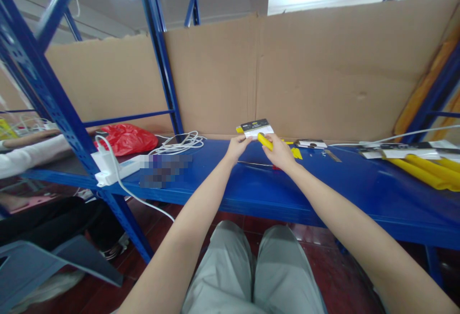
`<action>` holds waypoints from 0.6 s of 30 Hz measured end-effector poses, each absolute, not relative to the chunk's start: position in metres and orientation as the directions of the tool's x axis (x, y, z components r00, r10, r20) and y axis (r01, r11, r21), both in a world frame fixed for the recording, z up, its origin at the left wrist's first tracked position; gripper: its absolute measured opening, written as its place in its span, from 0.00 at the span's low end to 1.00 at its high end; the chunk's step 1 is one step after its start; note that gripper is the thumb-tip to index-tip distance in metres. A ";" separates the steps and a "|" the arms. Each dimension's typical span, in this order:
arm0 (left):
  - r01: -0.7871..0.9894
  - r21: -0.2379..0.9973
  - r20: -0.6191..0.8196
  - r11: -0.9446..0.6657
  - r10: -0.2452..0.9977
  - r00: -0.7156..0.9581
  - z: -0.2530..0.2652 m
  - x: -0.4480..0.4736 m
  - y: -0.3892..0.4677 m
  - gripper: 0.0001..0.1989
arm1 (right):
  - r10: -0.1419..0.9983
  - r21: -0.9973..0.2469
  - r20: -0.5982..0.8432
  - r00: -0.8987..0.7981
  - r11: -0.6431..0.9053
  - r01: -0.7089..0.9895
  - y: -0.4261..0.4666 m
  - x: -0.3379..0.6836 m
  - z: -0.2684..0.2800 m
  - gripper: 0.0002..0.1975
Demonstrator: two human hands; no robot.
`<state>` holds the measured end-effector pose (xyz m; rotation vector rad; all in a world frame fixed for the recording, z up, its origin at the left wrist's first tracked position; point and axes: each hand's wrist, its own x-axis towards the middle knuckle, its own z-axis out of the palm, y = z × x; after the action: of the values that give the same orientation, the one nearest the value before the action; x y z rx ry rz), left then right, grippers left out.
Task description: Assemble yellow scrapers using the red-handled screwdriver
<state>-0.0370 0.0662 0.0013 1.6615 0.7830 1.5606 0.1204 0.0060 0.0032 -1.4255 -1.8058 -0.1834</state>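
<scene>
Over the blue shelf, my left hand (238, 147) pinches the lower left edge of a black-and-white printed card (257, 127). My right hand (282, 152) is closed round a yellow rounded piece (265, 141), whose end points toward the card. Whether that piece is joined to the card I cannot tell. Below my hands lies a thin metal rod (256, 163) with something red at its right end, partly under my right wrist. Beside my right hand are a small yellow piece (296, 153) and another black-and-white card (311, 144).
Yellow tube-like pieces with card tops (420, 168) lie at the right. A small flat metal strip (333, 156) rests on the shelf (345, 184). To the left are white cables (183, 144), a red plastic bag (124, 139), a power strip (125, 166) and another person's sleeve (36, 153).
</scene>
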 end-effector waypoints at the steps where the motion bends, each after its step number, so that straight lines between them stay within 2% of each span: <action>1: -0.100 0.840 0.542 -0.533 0.832 0.119 0.001 -0.036 0.066 0.08 | 0.747 -0.335 0.663 -0.047 0.353 0.874 0.005 0.121 0.004 0.22; 4: -0.205 0.855 0.513 -0.476 0.835 0.200 -0.001 -0.032 0.064 0.11 | 0.744 -0.297 0.664 -0.076 0.356 0.886 0.004 0.122 0.004 0.25; 7: -0.225 0.864 0.495 -0.450 0.839 0.226 -0.004 -0.030 0.064 0.12 | 0.747 -0.288 0.657 -0.104 0.376 0.880 0.004 0.121 0.003 0.25; 13: -0.205 0.889 0.436 -0.408 0.893 0.111 -0.005 -0.030 0.069 0.11 | 0.736 -0.312 0.656 -0.170 0.469 0.826 0.007 0.122 -0.001 0.25; 15: -0.194 0.898 0.410 -0.395 0.911 0.043 -0.004 -0.031 0.070 0.10 | 0.743 -0.373 0.644 -0.184 0.514 0.772 0.010 0.120 -0.001 0.24; 18: -0.201 0.907 0.370 -0.371 0.928 -0.043 -0.002 -0.033 0.069 0.08 | 0.803 -0.550 0.583 -0.126 0.504 0.666 0.016 0.116 -0.002 0.22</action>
<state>-0.0331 0.0693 -0.0020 1.3151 0.8489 1.5757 0.1157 0.0158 -0.0025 -1.2209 -1.8528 0.1924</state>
